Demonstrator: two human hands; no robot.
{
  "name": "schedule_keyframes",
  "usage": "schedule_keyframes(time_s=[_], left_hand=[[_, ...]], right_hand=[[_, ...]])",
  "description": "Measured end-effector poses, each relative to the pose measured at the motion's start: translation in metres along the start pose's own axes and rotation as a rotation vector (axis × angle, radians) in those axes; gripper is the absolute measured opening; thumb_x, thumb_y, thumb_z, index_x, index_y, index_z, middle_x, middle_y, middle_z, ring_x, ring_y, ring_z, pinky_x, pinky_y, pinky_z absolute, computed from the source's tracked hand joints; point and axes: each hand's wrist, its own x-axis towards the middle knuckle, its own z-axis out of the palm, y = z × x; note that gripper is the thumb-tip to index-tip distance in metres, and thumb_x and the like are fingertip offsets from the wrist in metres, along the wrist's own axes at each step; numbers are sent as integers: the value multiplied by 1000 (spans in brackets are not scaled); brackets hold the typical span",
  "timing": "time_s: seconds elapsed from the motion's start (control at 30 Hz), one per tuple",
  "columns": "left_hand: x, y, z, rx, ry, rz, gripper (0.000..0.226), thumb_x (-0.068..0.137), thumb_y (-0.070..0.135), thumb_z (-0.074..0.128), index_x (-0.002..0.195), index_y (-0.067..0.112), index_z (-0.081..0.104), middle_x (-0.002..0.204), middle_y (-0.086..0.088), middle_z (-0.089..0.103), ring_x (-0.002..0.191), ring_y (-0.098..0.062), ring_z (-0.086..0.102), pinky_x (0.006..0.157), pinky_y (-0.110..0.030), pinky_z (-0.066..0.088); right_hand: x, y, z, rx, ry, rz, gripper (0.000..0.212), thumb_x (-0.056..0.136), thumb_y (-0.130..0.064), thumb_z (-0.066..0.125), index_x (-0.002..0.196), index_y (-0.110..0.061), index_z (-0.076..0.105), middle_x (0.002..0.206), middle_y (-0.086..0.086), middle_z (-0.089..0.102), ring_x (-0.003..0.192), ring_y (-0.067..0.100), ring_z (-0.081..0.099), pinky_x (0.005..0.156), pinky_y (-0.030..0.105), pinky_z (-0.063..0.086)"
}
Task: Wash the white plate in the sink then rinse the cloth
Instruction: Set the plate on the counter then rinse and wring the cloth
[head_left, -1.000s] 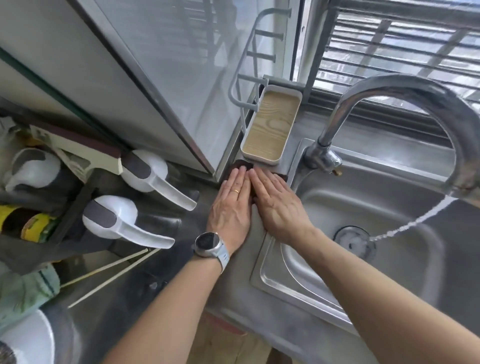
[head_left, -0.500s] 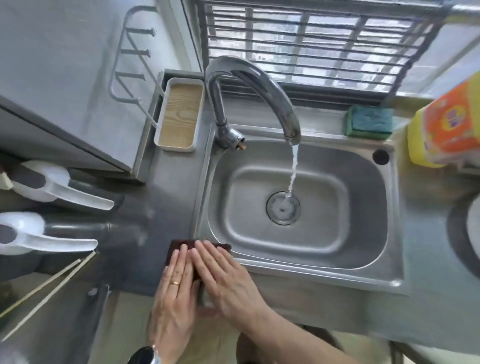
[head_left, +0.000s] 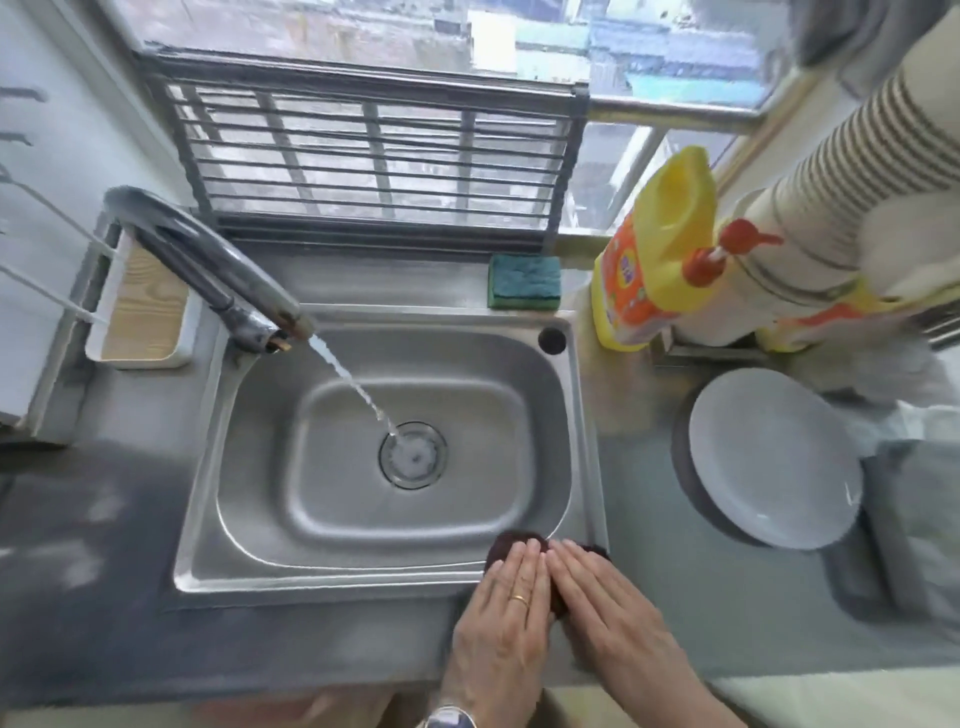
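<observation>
So we've got both hands flat on the dark cloth (head_left: 519, 545) at the near right corner of the sink (head_left: 332, 566). Our left hand (head_left: 501, 618) and right hand (head_left: 615, 629) sit side by side, fingers straight and close together, pressing down rather than gripping anything. The cloth is mostly hidden under our palms, half on the rim and half on the surface (head_left: 727, 613).

The white plate (head_left: 774, 462) isn't in the basin at all; it's sitting on the surface to the right, well apart from our hands, apparently on something dark and round. The tap (head_left: 208, 260) is running straight onto the drain (head_left: 413, 454) with nothing under it.

What could go wrong from here, as we see it:
- Wet steel plus flat palms means the cloth could skid off the rim into the basin, or slip off the front edge.
- Grabbing the plate with damp hands is a drop risk, and it has to clear the rim on the way in.
- The detergent bottle (head_left: 649, 254) and sponge (head_left: 524, 283) stand near the back, so a careless reach could knock them over.
</observation>
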Motion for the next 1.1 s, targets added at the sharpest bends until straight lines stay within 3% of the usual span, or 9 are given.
schedule_keyframes(time_s=[0.1,0.47,0.6,0.7,0.8,0.87,0.97,1.03,1.1], left_hand=[[38,32,8,17,-45,14,56,102,7,23,126,6,74,140,-10,66,129,-22,65,110,-39,38],[207,-18,-19,-155,24,-222,58,86,17,39,136,18,67,137,-4,70,120,-23,71,90,-32,63],[230,-28,-28,-234,36,-295,69,94,33,14,153,24,48,157,-2,52,144,-24,51,114,-35,48],[222,-36,-52,-342,261,-418,55,103,34,29,153,21,50,155,0,54,144,-17,51,116,-30,45],[191,-53,-87,-392,367,-475,57,109,38,31,163,22,26,172,8,20,158,-7,20,125,-26,28],[167,-67,-108,-398,392,-513,60,109,39,34,165,30,13,173,18,4,157,-5,22,122,-27,35],[130,-86,-145,-361,462,-525,57,100,39,50,157,36,40,162,20,40,137,-4,56,104,-14,46],[109,-98,-186,-256,544,-440,42,93,33,59,134,31,69,132,14,70,110,-5,72,91,-12,52],[98,-110,-231,-64,619,-311,26,90,23,66,111,25,81,108,11,78,94,-7,75,85,-17,55]], right_hand=[[-13,34,-4,-10,77,109,63,80,6,66,141,0,52,153,12,46,142,23,45,106,40,48],[139,105,-25,122,195,371,53,94,-12,36,144,-8,53,148,14,53,137,24,52,116,36,38],[164,107,-38,172,203,403,49,94,-14,44,141,-12,57,139,10,62,126,24,61,105,35,50],[190,80,-56,283,268,414,42,91,-2,63,132,-9,65,128,8,70,114,23,68,96,33,55],[240,43,-73,337,314,312,44,86,-1,70,129,-9,67,125,6,72,111,20,69,95,34,57],[286,24,-79,341,346,232,42,89,-6,69,130,-11,66,125,5,71,113,21,68,94,38,57],[349,8,-79,290,339,206,39,92,-20,68,130,-10,64,118,5,72,104,26,67,86,41,57],[380,5,-67,190,205,247,47,94,-40,60,132,-12,59,115,8,67,102,29,61,82,42,52],[400,6,-46,88,57,196,60,95,-52,50,142,-14,49,132,14,57,119,34,52,96,45,48]])
